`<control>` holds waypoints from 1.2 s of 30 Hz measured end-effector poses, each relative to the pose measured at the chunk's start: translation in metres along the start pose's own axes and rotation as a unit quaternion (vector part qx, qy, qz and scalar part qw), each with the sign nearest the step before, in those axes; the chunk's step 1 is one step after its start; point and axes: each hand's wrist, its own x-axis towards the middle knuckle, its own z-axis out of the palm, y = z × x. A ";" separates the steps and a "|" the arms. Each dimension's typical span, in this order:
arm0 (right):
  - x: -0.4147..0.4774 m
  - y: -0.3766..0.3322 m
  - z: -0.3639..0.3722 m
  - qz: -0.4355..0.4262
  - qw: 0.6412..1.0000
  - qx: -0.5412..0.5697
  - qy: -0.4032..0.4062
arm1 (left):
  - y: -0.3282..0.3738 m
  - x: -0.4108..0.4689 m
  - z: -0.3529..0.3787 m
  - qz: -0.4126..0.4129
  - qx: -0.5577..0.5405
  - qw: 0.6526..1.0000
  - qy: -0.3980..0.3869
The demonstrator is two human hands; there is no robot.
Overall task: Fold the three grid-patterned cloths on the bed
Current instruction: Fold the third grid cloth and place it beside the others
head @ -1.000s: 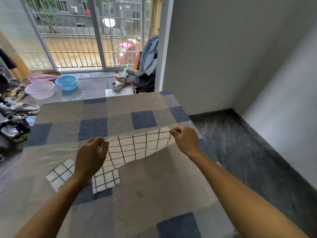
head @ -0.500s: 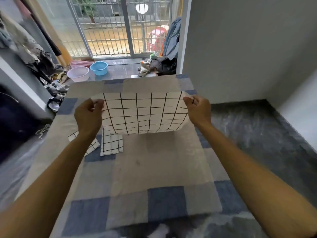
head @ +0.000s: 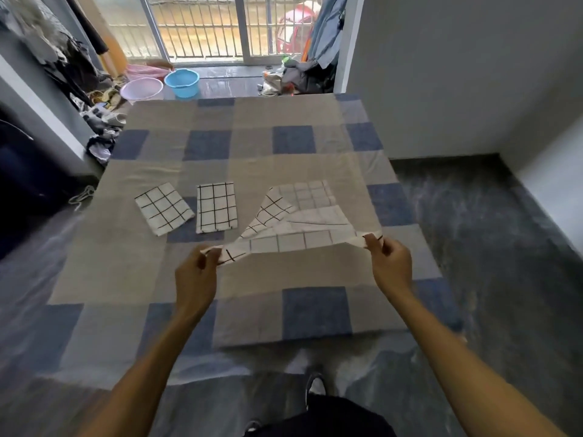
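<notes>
A white cloth with a black grid (head: 299,222) stretches between my hands over the bed (head: 157,279), its far part lying on the cover and its near edge lifted. My left hand (head: 195,279) pinches the near left corner. My right hand (head: 391,266) pinches the near right corner. Two folded grid cloths lie side by side to the left: one tilted (head: 163,208), one squarer (head: 216,207).
The bed has a beige and blue checked cover and its near edge is at my feet. Dark floor (head: 489,247) runs along the right side by the wall. Beyond the bed stand a blue basin (head: 182,82), a pink basin (head: 142,89) and piles of clothes (head: 303,77).
The cloth was held up spread in front of me; now it has come down, its far part laid on the bed and my hands drawn back toward me and lower.
</notes>
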 end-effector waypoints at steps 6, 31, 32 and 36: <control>-0.054 0.032 -0.001 0.013 0.999 -0.036 0.021 | -0.052 -0.031 -0.031 0.015 0.059 0.995 -0.077; -0.020 0.086 0.049 0.122 0.992 -0.025 0.009 | -0.065 0.046 0.134 0.144 0.383 0.862 -0.300; -0.016 0.089 0.051 0.126 0.992 -0.023 0.012 | -0.072 0.048 0.140 0.191 0.406 0.840 -0.307; -0.001 0.095 0.066 0.149 0.989 -0.005 0.012 | -0.095 0.060 0.142 0.264 0.400 0.825 -0.298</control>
